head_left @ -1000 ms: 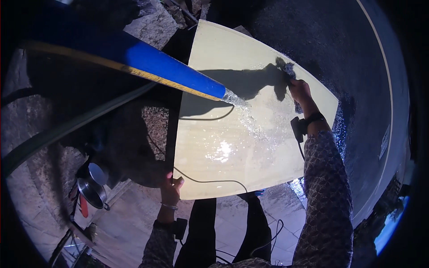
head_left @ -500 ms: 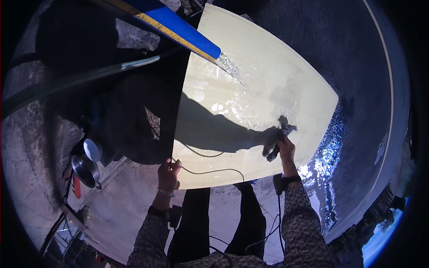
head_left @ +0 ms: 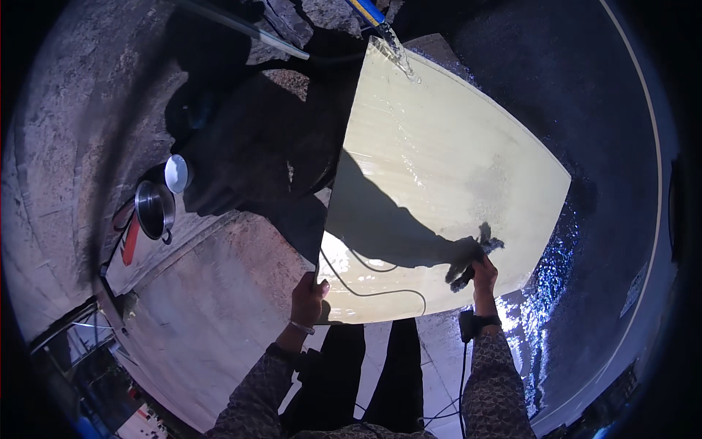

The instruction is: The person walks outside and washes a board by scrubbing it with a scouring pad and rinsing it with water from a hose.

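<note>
A wet, pale yellow board [head_left: 446, 146] lies tilted before me, wide toward the far end. My left hand [head_left: 311, 296] is closed on its near left corner, the thumb on the top face. My right hand [head_left: 484, 276] rests near the board's right side, fingers closed on a dark, ragged scrubbing pad [head_left: 461, 278]; the pad's exact kind is hard to make out in the shadow. At the far left corner, water runs from a blue hose [head_left: 369, 11] with a yellow stripe onto the board. My arm's shadow falls across the board.
On the left ground stand a white bowl [head_left: 175, 173] and a steel pot [head_left: 155, 211], beside a red-orange strip [head_left: 131, 241]. A pale tube [head_left: 281, 42] and rough stones [head_left: 333, 16] lie at the far left. Wet dark pavement [head_left: 556, 241] glints on the right.
The blue hose has drawn back toward the top edge, so its water lands at the board's far corner. Board and both hands appear shifted right and lower in view.
</note>
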Action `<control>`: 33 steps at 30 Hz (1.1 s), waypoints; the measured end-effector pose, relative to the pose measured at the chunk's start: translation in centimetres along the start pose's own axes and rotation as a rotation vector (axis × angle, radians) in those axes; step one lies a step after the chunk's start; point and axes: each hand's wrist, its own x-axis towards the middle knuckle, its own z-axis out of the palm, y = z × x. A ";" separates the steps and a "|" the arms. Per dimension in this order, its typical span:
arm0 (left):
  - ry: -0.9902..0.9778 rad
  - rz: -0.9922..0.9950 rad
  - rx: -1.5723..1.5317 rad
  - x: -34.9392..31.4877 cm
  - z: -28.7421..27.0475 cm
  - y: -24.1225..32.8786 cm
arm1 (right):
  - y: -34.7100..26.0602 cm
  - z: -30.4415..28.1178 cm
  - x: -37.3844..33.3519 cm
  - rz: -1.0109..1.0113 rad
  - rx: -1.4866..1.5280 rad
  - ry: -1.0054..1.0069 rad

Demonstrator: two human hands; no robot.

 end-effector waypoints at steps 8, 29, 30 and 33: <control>-0.016 0.030 -0.111 -1.7 -0.1 -3.5 | -16.4 17.4 -5.6 -0.960 -0.719 -0.114; 0.124 -0.032 -0.124 -1.2 1.9 -6.1 | -32.0 37.7 3.9 -1.371 -0.962 -0.277; 0.139 -0.042 -0.125 -1.1 1.8 -6.2 | -30.9 37.6 3.9 -1.383 -0.986 -0.200; 0.153 -0.060 -0.147 -1.2 2.7 -7.3 | -29.7 35.5 4.6 -1.216 -0.859 -0.227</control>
